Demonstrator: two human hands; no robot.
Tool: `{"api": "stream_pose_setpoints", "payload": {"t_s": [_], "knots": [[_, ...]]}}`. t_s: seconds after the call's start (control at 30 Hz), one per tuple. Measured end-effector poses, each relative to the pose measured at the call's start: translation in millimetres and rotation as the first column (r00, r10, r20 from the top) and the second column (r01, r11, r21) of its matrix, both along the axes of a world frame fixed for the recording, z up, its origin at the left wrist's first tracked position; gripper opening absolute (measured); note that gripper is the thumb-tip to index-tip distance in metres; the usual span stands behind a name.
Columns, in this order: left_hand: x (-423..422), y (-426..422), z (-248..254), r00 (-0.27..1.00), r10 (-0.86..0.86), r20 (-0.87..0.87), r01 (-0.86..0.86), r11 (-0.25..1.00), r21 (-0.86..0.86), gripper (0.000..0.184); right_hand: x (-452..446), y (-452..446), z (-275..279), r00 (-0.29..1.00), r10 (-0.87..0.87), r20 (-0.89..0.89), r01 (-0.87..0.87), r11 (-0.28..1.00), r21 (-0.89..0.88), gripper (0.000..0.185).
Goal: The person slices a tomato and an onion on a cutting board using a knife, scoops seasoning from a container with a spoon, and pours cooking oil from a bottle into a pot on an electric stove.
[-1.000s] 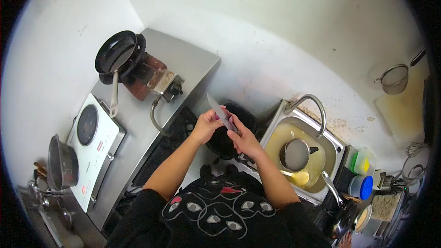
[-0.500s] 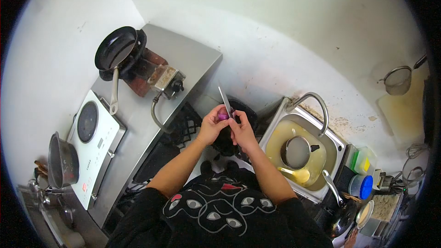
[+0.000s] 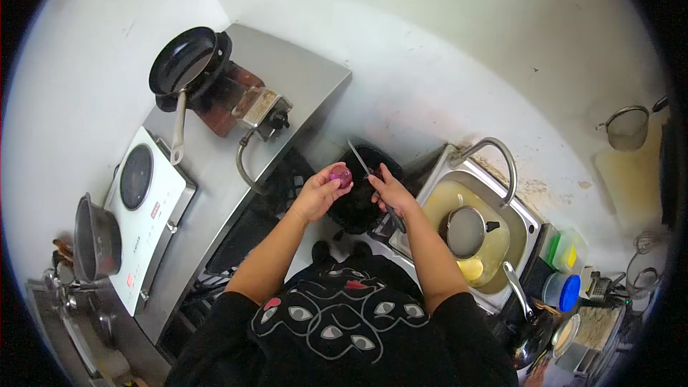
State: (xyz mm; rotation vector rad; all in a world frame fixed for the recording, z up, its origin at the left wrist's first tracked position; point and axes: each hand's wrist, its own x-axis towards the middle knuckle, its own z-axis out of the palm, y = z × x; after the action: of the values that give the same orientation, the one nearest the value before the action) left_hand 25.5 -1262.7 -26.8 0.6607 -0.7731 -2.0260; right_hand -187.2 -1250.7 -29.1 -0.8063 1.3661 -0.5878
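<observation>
My left hand (image 3: 319,195) is closed around a red onion (image 3: 341,176), whose purple side faces the wall. To its right, my right hand (image 3: 391,195) grips a knife (image 3: 358,157) by its dark handle, the blade pointing up and to the left. Blade and onion are apart. Below both hands stands a black bin (image 3: 351,218) with dark contents that I cannot make out clearly.
A steel counter (image 3: 290,57) on the left holds a frying pan (image 3: 183,61) on a gas burner and a white hot plate (image 3: 147,226). At right, a sink (image 3: 527,244) contains cloudy water and a pot (image 3: 466,231). Containers (image 3: 561,292) stand beyond it.
The knife has come away from the onion. My hands have moved apart, the left one slightly left with the onion, the right one rightward with the knife.
</observation>
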Motion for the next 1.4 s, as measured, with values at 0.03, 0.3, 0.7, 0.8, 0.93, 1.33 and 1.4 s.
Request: {"api": "stream_pose_setpoints", "payload": {"t_s": [0.03, 0.3, 0.7, 0.8, 0.93, 1.33, 1.4], "knots": [[3, 0, 1, 1.000, 0.001, 0.003, -0.001, 1.000, 0.007, 0.042, 2, 0, -1, 0.998, 0.005, -0.060, -0.005, 1.000, -0.005, 0.066], [14, 6, -3, 0.996, 0.088, 0.013, -0.089, 0.996, 0.010, 0.042, -3, -5, -30, 0.991, 0.131, 0.003, -0.130, 0.981, -0.141, 0.051], [14, 3, -2, 0.997, 0.071, -0.021, -0.069, 0.992, 0.104, 0.043, -1, -19, -13, 0.997, 0.076, 0.034, -0.069, 0.984, -0.165, 0.066], [5, 1, 2, 0.994, 0.111, -0.020, -0.108, 0.988, 0.110, 0.042, 11, 0, 20, 0.989, 0.136, 0.062, -0.118, 0.964, -0.239, 0.065], [-11, -3, -4, 0.983, 0.166, -0.073, -0.163, 0.985, 0.049, 0.036, 31, 23, 52, 0.987, 0.162, 0.024, -0.148, 0.943, -0.299, 0.064], [-37, -7, 8, 0.975, 0.191, -0.115, -0.190, 0.982, 0.015, 0.034, 33, 35, 56, 0.992, -0.012, -0.128, -0.042, 0.910, -0.412, 0.062], [-40, -7, 10, 0.971, 0.218, -0.098, -0.219, 0.976, 0.003, 0.034, 35, 36, 60, 0.998, -0.039, -0.045, 0.018, 0.917, -0.398, 0.057]]}}
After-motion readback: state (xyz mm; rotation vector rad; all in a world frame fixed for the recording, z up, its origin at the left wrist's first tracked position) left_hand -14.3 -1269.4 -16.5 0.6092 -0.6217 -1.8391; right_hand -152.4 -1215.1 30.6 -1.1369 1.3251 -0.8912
